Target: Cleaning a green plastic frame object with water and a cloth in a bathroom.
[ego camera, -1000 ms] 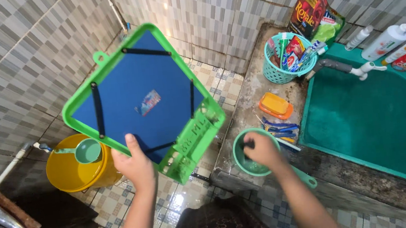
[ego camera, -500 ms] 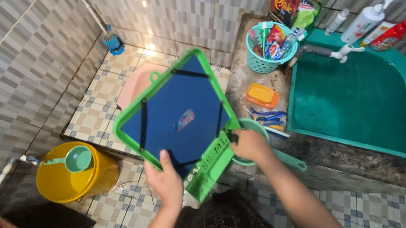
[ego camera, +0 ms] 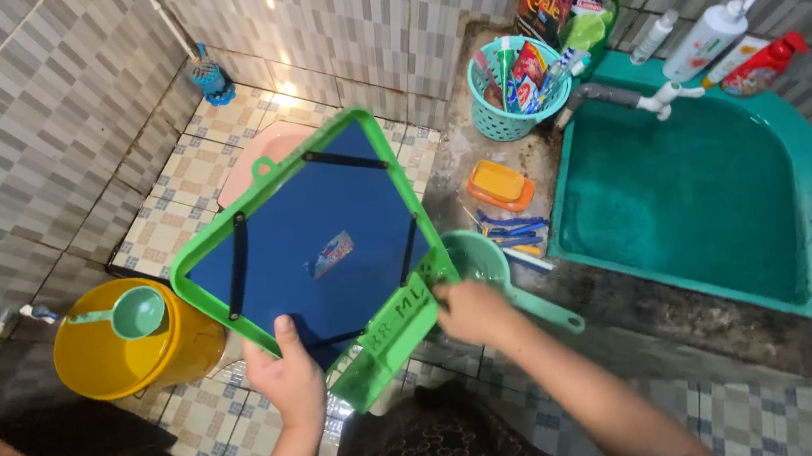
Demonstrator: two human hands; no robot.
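I hold a green-framed rectangular panel (ego camera: 311,233), its blue back crossed by black clips at the edges, tilted over the tiled floor. My left hand (ego camera: 288,375) grips its lower edge, thumb on the blue face. My right hand (ego camera: 471,313) grips the green shelf part at the lower right corner. Just right of that hand a green dipper with a long handle (ego camera: 491,267) rests on the concrete ledge.
A teal water basin (ego camera: 704,197) with a grey tap fills the right. On the ledge sit an orange soap box (ego camera: 500,184), toothbrushes, a teal basket (ego camera: 513,96) of tubes, and bottles. A yellow bucket (ego camera: 122,348) with a green scoop stands at the left.
My right hand left the green dipper and took hold of the panel's lower right corner. The panel came down from the left toward the ledge, then eased back left.
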